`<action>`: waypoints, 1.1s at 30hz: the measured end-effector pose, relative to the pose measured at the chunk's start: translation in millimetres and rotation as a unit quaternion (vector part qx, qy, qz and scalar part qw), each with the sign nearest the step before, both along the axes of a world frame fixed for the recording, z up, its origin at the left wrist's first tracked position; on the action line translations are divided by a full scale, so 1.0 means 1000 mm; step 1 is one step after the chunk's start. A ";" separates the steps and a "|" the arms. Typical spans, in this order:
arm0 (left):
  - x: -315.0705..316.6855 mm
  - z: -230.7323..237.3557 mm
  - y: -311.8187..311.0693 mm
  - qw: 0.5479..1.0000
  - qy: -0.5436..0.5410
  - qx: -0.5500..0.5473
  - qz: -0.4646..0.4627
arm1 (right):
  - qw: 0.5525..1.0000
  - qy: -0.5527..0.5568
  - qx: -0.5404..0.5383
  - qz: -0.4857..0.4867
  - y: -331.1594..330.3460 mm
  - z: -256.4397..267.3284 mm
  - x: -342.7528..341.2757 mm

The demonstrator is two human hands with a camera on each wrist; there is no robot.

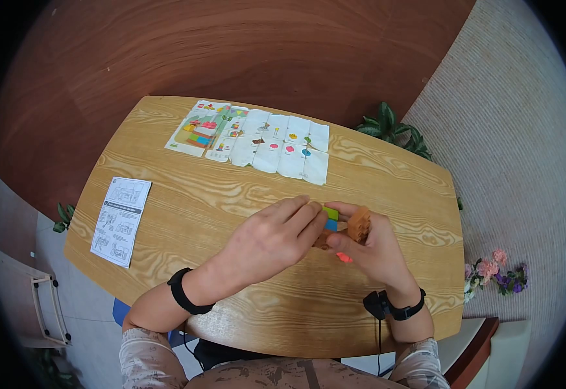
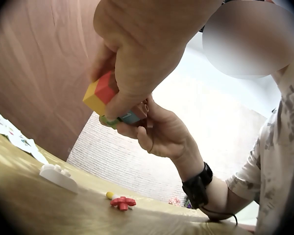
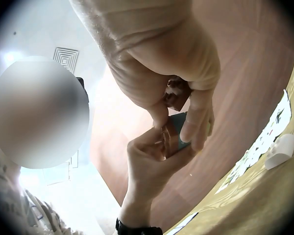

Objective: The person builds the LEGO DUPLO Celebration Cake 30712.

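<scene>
My left hand [image 1: 273, 233] grips one side of a stack of toy building bricks above the table. Yellow [image 2: 91, 101] and red bricks [image 2: 105, 88] of this stack show beside its fingers. From the other side my right hand [image 1: 383, 253] holds the same stack, its fingers along the green brick [image 1: 330, 212] and the blue brick [image 1: 331, 225]. An orange-brown studded brick [image 1: 360, 223] sits in the right hand, between thumb and palm. Fingers hide much of the stack's middle.
Below the hands lie a red flower-shaped piece [image 2: 123, 202], a small yellow piece [image 2: 110, 195] and a white curved brick [image 2: 58, 176]. An unfolded picture sheet [image 1: 276, 139] lies at the table's back, a printed leaflet [image 1: 120, 220] at the left.
</scene>
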State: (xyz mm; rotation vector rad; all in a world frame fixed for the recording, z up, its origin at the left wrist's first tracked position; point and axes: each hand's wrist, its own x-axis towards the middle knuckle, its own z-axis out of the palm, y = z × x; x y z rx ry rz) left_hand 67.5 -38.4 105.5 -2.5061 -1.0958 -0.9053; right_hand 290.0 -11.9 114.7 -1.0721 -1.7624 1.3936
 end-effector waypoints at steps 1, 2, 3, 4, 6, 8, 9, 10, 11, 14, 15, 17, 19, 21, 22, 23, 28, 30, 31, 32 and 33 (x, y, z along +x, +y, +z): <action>0.000 0.000 0.000 1.000 0.000 0.001 0.002 | 1.000 0.004 0.003 -0.002 0.000 -0.001 0.000; 0.000 0.000 0.000 1.000 0.001 0.003 0.002 | 1.000 0.002 0.007 -0.004 0.000 -0.002 0.000; 0.000 0.000 0.000 1.000 0.002 0.006 0.003 | 1.000 0.000 0.011 -0.005 0.001 -0.003 0.001; 0.000 0.001 0.000 1.000 0.003 0.008 0.003 | 1.000 -0.003 0.016 -0.007 0.001 -0.004 0.002; 0.000 0.000 0.000 1.000 -0.002 0.015 0.003 | 0.999 -0.007 0.032 -0.006 0.000 -0.003 0.002; 0.001 0.000 0.000 1.000 -0.005 0.017 0.001 | 0.999 -0.019 0.044 -0.004 -0.001 0.000 0.002; 0.001 0.000 0.000 1.000 -0.006 0.016 0.000 | 0.998 -0.029 0.048 -0.003 -0.003 0.005 0.002; 0.001 0.000 -0.001 1.000 -0.006 0.014 -0.001 | 0.998 -0.038 0.052 -0.002 -0.003 0.007 0.003; 0.002 0.000 -0.002 1.000 -0.003 0.011 -0.001 | 0.998 -0.036 0.051 0.000 -0.003 0.006 0.004; 0.002 0.000 -0.003 1.000 0.005 0.001 -0.001 | 0.999 -0.013 0.044 0.007 -0.001 0.003 0.006; 0.003 0.000 -0.003 1.000 0.008 -0.002 -0.001 | 0.999 0.005 0.038 0.010 -0.001 0.005 0.006; 0.004 0.001 -0.004 1.000 0.012 -0.007 0.001 | 0.999 0.017 0.031 0.018 0.000 0.005 0.007; 0.005 0.003 -0.004 1.000 0.013 -0.010 0.004 | 0.999 0.005 0.028 0.026 0.004 0.002 0.011; 0.009 -0.002 -0.004 0.999 0.014 -0.028 0.018 | 0.999 -0.011 0.009 0.033 0.003 0.003 0.010; 0.009 -0.004 -0.005 0.999 0.015 -0.037 0.025 | 0.999 -0.019 0.000 0.036 0.003 0.003 0.009; 0.009 -0.004 -0.005 0.998 0.020 -0.055 0.022 | 0.999 -0.013 -0.008 0.035 0.003 0.002 0.008; 0.005 -0.006 -0.003 0.995 -0.035 -0.092 -0.004 | 0.999 0.027 0.016 -0.013 0.001 0.001 0.001; 0.001 0.002 -0.006 0.989 -0.086 -0.119 -0.024 | 0.997 0.066 -0.019 -0.029 0.004 0.003 0.008; 0.000 0.007 -0.008 0.984 -0.112 -0.132 -0.034 | 0.995 0.086 -0.036 -0.037 0.006 0.003 0.011; 0.000 0.009 -0.009 0.978 -0.135 -0.155 -0.044 | 0.997 0.063 -0.025 -0.032 0.006 0.003 0.014; -0.001 0.011 -0.010 0.970 -0.158 -0.177 -0.054 | 0.999 0.040 -0.014 -0.027 0.007 0.002 0.017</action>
